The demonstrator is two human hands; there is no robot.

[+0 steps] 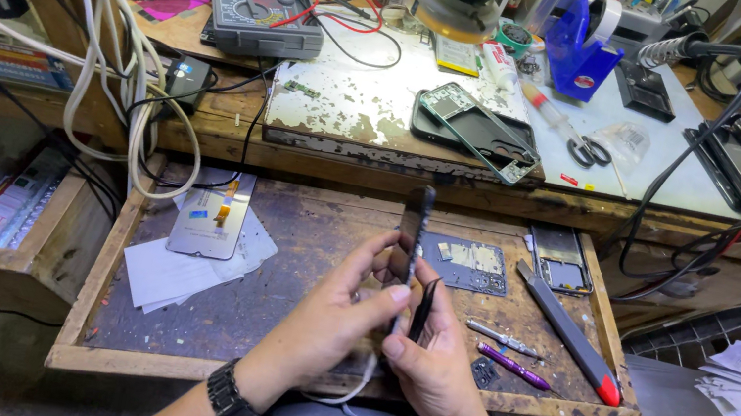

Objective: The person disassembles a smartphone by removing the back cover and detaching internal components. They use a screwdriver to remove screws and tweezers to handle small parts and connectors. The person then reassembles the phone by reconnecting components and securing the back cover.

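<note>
The phone [411,235] stood edge-on to the camera above the pull-out wooden tray [167,345], so its face was hidden and only a thin dark slab showed. The left hand [344,309] clamped its lower part, thumb pressed against the edge. The right hand [435,364] sat tight against the left, pinching black tweezers [423,309] whose tips were hard to make out. On the scuffed tray, a glossy screen panel [211,212] lay left of the phone on white papers [179,271]; a flat circuit board [467,262], a grey red-tipped tool [570,334] and a slim purple screwdriver [512,366] lay to the right.
</note>
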